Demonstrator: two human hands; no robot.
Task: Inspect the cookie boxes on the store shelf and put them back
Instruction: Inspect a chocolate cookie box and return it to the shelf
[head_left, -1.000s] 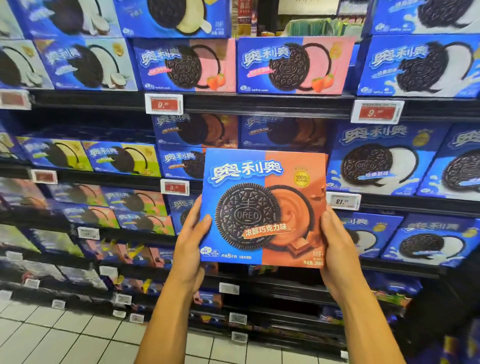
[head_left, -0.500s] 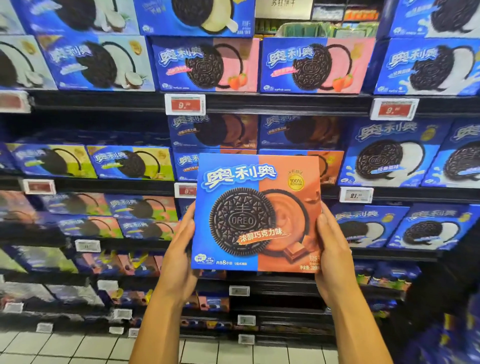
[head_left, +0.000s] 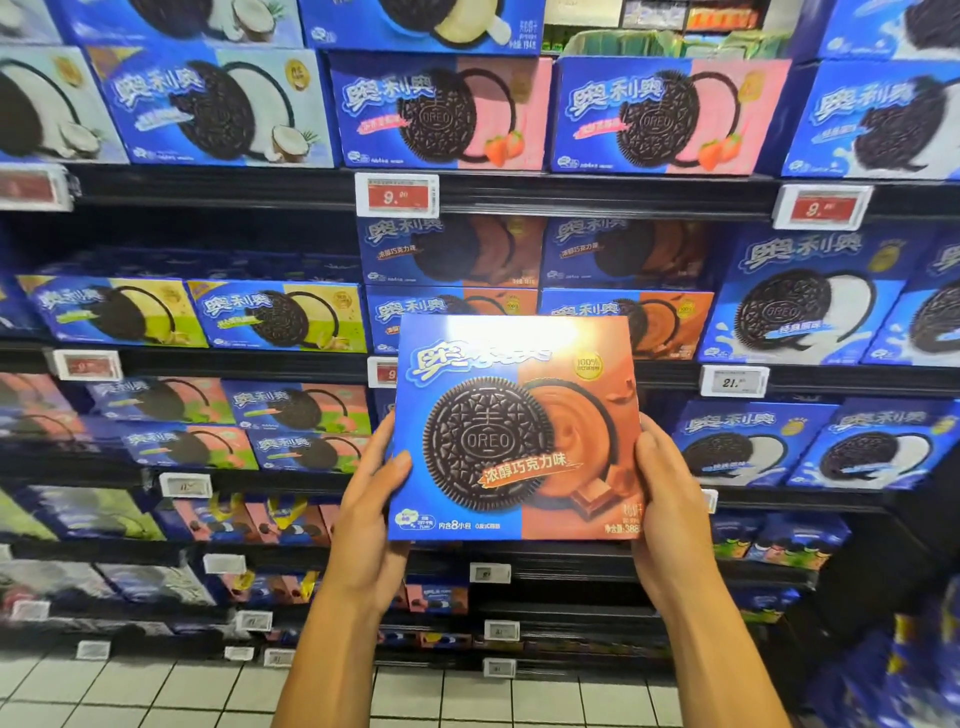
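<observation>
A large blue and orange chocolate cookie box (head_left: 514, 431) is held up in front of the shelves, its printed front facing me and glare across its top. My left hand (head_left: 371, 512) grips its left edge, thumb on the front. My right hand (head_left: 670, 499) grips its right edge the same way. Behind it on the middle shelf stand more chocolate boxes (head_left: 452, 252) of the same kind.
Dark store shelves (head_left: 571, 189) run across the view, packed with blue cookie boxes: pink strawberry ones (head_left: 441, 111) above, white cream ones (head_left: 800, 301) at right, yellow-green ones (head_left: 275, 317) at left. Price tags (head_left: 397, 193) hang on the shelf edges. White floor tiles (head_left: 156, 691) lie below.
The box has tilted back a little and dropped lower in view, now catching glare on its top. Both hands keep their grip on its sides. The view has drifted left.
</observation>
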